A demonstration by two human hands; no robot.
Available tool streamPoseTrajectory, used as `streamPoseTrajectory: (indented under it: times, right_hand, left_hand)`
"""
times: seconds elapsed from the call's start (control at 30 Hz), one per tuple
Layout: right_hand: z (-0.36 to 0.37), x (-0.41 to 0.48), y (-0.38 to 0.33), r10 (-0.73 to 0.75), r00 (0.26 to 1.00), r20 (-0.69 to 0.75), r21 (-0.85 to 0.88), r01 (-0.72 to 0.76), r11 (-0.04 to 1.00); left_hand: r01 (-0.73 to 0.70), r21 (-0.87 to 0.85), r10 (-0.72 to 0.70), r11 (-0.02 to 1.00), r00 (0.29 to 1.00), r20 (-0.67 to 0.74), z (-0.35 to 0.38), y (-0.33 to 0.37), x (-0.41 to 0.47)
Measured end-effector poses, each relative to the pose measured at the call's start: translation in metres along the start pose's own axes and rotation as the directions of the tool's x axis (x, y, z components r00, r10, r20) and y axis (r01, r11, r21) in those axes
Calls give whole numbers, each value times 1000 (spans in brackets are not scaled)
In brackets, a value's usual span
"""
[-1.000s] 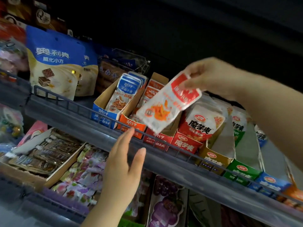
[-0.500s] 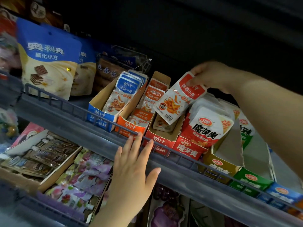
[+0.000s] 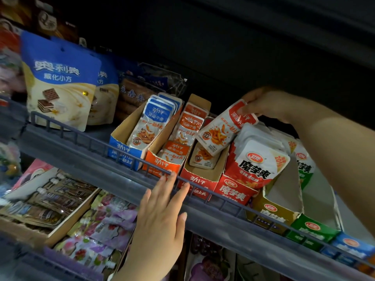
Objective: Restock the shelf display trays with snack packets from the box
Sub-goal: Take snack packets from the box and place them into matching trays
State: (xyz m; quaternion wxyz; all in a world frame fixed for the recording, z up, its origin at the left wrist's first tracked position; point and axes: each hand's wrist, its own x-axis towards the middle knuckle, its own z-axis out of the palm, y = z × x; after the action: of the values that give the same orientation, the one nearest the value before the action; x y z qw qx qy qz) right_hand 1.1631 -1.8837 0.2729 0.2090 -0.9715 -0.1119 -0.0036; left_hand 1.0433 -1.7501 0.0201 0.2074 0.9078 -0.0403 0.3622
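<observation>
Red packet [image 3: 221,130] tilted over red tray [image 3: 194,181], mid-shelf | right grip [image 3: 267,104] pinches its top edge | left grip [image 3: 162,216] flat, fingers straight, holding nothing, tips at shelf rail [image 3: 91,138]

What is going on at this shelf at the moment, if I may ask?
A person is restocking snack trays on a shop shelf. The right hand pinches a red-topped packet by its top edge, its lower end dipping into the red tray, where a lone packet lies. The left hand is open, fingertips at the wire rail in front. The blue tray and orange tray alongside hold more packets.
</observation>
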Motion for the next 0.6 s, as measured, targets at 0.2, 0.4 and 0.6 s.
streamPoseTrajectory:
  times: [0.2, 0.4, 0.6]
  right_hand:
    - [-3, 2, 2, -2, 1000, -2, -41, 2, 999]
    - [4, 1, -6, -55, 998, 19, -142, 57, 988]
    - [31, 14, -11, -125, 992, 23, -273, 126, 954]
  left_hand:
    - [-28, 31, 30, 999, 999, -42, 0, 0, 0]
    - [-21, 30, 22, 999, 999, -29, 0, 1, 0]
    - [-2, 22, 2, 1000, 1000, 3, 0, 0, -1]
